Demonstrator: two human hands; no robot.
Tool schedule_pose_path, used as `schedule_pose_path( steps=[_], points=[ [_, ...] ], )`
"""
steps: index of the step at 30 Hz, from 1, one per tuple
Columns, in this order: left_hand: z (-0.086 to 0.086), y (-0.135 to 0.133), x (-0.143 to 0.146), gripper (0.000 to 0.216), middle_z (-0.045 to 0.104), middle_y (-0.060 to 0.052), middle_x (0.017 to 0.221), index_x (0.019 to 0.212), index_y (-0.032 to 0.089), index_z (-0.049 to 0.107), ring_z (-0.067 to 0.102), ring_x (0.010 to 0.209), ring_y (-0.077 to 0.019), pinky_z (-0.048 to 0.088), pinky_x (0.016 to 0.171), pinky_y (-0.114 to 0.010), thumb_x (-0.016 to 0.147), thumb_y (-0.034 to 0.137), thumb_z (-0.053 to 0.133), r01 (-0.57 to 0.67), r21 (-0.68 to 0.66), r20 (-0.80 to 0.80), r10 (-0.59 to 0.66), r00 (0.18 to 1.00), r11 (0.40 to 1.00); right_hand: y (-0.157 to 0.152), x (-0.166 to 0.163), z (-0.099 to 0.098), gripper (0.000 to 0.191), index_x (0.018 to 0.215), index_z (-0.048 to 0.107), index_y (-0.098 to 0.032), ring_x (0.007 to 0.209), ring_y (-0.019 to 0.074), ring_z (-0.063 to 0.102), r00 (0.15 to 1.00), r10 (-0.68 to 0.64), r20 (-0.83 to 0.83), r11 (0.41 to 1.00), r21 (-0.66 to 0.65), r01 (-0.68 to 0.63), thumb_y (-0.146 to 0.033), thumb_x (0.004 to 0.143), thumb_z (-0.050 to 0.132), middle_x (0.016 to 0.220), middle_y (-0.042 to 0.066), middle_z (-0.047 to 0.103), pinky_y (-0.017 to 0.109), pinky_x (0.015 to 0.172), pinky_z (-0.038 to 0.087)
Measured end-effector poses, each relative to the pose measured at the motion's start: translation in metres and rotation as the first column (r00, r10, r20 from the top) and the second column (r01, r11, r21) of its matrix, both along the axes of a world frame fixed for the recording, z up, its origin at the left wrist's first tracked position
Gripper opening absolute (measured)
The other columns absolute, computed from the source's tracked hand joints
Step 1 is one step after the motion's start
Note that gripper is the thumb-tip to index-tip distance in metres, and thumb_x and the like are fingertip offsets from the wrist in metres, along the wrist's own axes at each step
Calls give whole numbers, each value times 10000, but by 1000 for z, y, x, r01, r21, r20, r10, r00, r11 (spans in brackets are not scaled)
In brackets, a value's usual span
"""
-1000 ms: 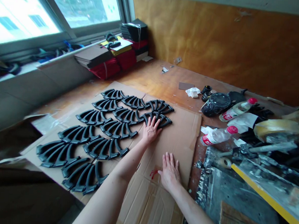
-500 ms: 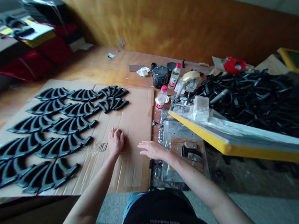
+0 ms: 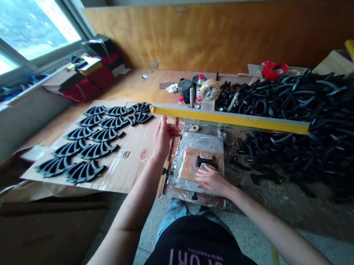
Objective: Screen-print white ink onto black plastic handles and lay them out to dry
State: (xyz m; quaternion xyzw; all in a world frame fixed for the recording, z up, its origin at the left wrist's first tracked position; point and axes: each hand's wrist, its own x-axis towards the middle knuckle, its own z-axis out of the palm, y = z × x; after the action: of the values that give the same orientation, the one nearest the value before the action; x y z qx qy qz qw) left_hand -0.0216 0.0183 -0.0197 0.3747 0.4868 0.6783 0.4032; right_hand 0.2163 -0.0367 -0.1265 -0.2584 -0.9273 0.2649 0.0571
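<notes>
The yellow frame [image 3: 229,120] is hanging across the bench's middle, black handles [image 3: 302,117] are crowding its right end, and bare cardboard [image 3: 132,161] is lying open near the front edge.

Tape roll [image 3: 210,89], two bottles [image 3: 200,87] (red-capped), red packs [image 3: 89,84] beyond.

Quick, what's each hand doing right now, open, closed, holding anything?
Left hand: open, holding nothing, raised just below the yellow frame.
Right hand: open, flat on the printing jig, beside the black handle.
</notes>
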Motion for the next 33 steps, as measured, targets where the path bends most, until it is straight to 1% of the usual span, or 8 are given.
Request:
schedule_pose_path(
  steps=[5,10,13,17,21,24,29,33],
  points=[
    [19,-17,13,523,609,-10,684,1108,174,637,591,592,-107,513,590,-233,904,609,430,-5,-20,-13,5,1000,1000,31,45,10,240,1044,737,-180,1269,204,547,925,-341,-167,935,45,352,-233,940,527,1175,55,711,423,1087,421],
    [-24,-71,-9,512,680,-36,858,1003,182,707,606,678,-124,484,580,-221,859,626,497,37,-309,-145,-85,986,950,81,95,10,315,994,715,-91,801,186,709,680,-711,-180,682,61,729,-213,944,429,853,77,751,331,743,593],
    [-65,-93,-14,522,655,2,767,1177,210,665,561,599,-110,431,522,-207,800,568,617,124,-509,-143,-226,964,852,102,77,26,322,1178,658,-122,992,250,682,615,-725,-311,622,89,778,-221,900,529,1135,148,696,409,867,558],
    [-125,-95,-11,762,632,18,726,1427,188,460,574,615,-117,450,569,-219,762,491,674,128,-530,-126,-228,966,838,120,5,52,635,1383,485,-134,1322,311,441,787,-527,-319,729,305,612,-263,800,701,1482,182,408,481,1068,398],
    [-159,-89,-14,761,678,-19,823,1426,156,452,627,725,-144,497,666,-253,774,490,660,149,-531,-126,-252,959,834,115,-42,52,339,1143,614,-144,1084,255,577,898,-440,-4,856,299,421,-213,818,683,1126,119,650,368,921,456],
    [-166,-90,-17,729,704,-41,886,1404,160,477,653,785,-161,512,712,-267,785,504,652,149,-535,-138,-260,956,832,89,-36,41,136,998,639,-160,922,206,613,924,-362,124,907,276,319,-165,883,567,970,83,674,291,802,448],
    [-167,-93,-17,662,712,-44,863,1376,181,511,667,779,-176,522,695,-276,816,517,618,146,-539,-154,-267,951,829,48,0,40,225,922,646,-173,845,182,598,977,-16,213,954,294,-48,-52,852,469,924,56,667,264,711,400],
    [-166,-93,-16,621,714,-56,881,1348,173,539,668,797,-179,520,692,-271,829,508,602,132,-532,-172,-260,950,837,48,2,42,128,874,653,-190,825,174,583,985,-75,156,962,270,30,-131,861,539,873,35,659,251,672,371]
  ],
)
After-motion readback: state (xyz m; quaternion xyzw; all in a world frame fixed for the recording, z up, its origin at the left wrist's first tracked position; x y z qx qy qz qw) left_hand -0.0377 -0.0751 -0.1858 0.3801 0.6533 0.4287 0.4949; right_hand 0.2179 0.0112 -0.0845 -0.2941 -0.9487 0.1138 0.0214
